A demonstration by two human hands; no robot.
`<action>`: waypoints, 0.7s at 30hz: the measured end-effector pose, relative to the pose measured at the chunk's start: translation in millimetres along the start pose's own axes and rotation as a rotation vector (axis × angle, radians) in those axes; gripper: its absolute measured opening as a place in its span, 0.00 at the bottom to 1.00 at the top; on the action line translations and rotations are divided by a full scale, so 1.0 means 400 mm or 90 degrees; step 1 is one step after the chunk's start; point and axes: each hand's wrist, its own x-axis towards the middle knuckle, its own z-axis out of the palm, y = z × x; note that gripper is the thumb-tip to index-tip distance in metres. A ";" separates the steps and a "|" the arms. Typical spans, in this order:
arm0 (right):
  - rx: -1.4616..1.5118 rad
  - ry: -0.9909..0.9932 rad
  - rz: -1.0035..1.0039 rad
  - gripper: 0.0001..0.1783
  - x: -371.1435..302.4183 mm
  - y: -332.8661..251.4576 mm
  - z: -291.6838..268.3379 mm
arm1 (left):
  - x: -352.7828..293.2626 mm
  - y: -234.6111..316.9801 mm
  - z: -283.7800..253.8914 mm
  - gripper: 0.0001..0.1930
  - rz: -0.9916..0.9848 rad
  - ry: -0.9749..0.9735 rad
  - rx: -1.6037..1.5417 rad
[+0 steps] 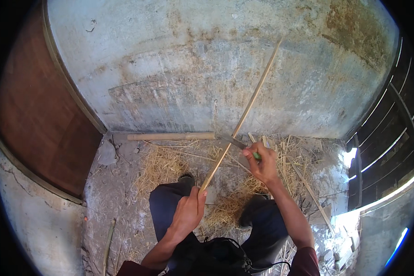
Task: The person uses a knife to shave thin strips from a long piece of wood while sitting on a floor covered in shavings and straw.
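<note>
At far left we record a brown door [50, 106]; next, a bamboo pole [170, 136] lies along the wall [179, 73]. Our left hand [187, 214] pinches the lower end of a bamboo strip [244, 112] slanting up rightward; a green-handled knife [238, 143] crosses it, gripped in our right hand [265, 165].

One wide fisheye camera looks steeply down from the wearer's head, past the knees [168, 207], to the floor [126, 204] and, at twelve o'clock, the wall [207, 69]. Forearms [292, 216] enter from five and seven o'clock; the hands [185, 215] sit fairly near. A brown door [50, 106] bows round nine o'clock, dark slats [384, 133] round three.
</note>
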 end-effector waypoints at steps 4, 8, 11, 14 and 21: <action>-0.008 -0.001 -0.037 0.10 -0.005 -0.008 0.007 | -0.022 -0.014 -0.018 0.15 -0.015 -0.022 0.005; -0.030 -0.033 -0.103 0.09 -0.005 0.020 -0.003 | -0.046 -0.015 -0.022 0.15 -0.024 -0.041 0.020; 0.009 0.077 -0.009 0.09 0.029 0.050 -0.019 | -0.069 -0.018 -0.021 0.15 -0.017 -0.045 0.022; 0.030 0.013 0.000 0.13 -0.002 0.037 -0.012 | -0.088 -0.026 -0.027 0.15 -0.029 -0.051 0.028; -0.047 0.092 0.114 0.11 0.055 0.112 -0.086 | -0.136 -0.035 -0.041 0.14 -0.048 -0.103 0.031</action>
